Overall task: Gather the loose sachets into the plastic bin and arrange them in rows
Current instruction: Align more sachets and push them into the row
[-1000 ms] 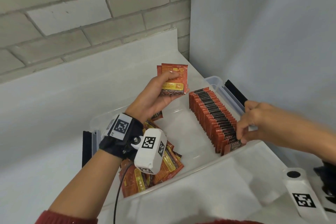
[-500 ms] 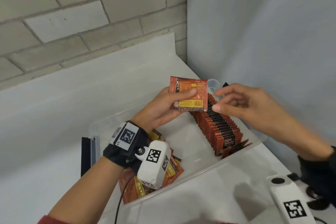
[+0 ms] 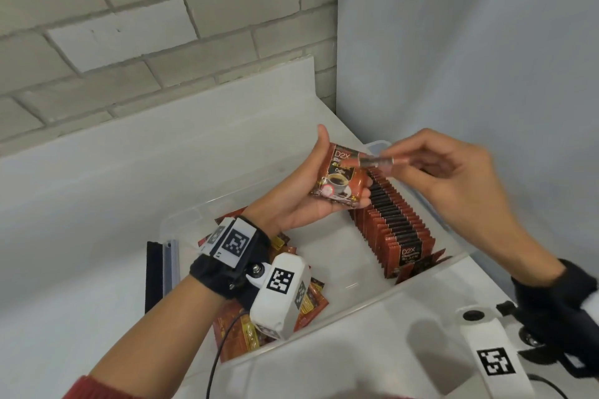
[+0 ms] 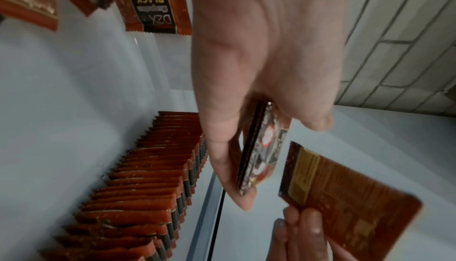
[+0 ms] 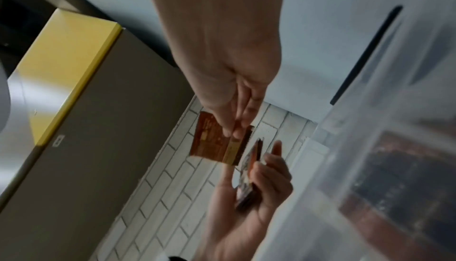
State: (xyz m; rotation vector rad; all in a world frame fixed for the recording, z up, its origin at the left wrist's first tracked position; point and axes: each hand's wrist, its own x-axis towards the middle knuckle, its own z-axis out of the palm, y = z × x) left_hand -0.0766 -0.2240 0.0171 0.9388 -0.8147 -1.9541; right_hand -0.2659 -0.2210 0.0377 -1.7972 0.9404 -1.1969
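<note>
A clear plastic bin (image 3: 372,298) sits on the white table. A row of red-and-black coffee sachets (image 3: 395,230) stands on edge along its right side. Loose sachets (image 3: 311,304) lie piled in its near left corner, partly hidden by my left wrist. Above the bin my left hand (image 3: 340,172) grips a small stack of sachets (image 3: 337,181), printed face up. My right hand (image 3: 398,162) pinches a single sachet (image 3: 377,160), seen edge-on, just right of the stack. In the left wrist view the stack (image 4: 259,152) and the single sachet (image 4: 345,193) are apart.
A black and grey strip (image 3: 154,272) stands against the bin's left outer side. A brick wall (image 3: 162,42) is behind the table and a grey panel (image 3: 470,42) to the right. The right wrist view shows a yellow-topped box (image 5: 66,70).
My right hand left the near end of the row, rose to the left hand and now pinches one sachet beside the stack. My left hand turned the stack printed face up.
</note>
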